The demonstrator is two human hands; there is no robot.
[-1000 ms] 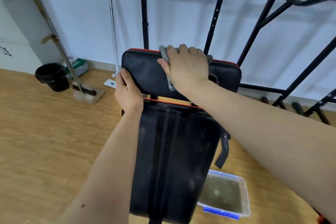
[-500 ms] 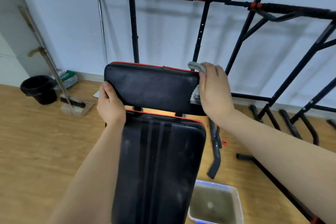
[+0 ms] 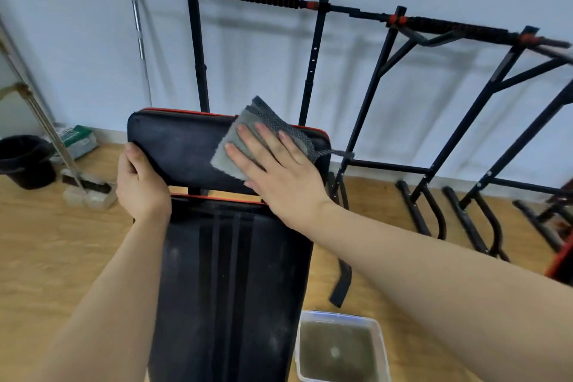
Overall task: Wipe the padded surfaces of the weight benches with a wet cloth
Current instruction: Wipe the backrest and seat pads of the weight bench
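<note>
STEP: I wipe upper bench pad [image 3: 179, 146] | left hand [image 3: 141, 186] grips its left edge | right hand [image 3: 279, 170] flat on cloth [image 3: 229, 152] | NEXT: sweep leftward

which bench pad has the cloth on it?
The far, upper pad: the right hand presses the grey cloth flat on it, the left hand grips its edge. The near, long pad has no cloth.

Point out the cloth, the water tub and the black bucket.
cloth [image 3: 273, 116], head view, patterned upper part
tub [image 3: 380, 347], head view, right wall
bucket [image 3: 28, 174], head view, side wall
</note>
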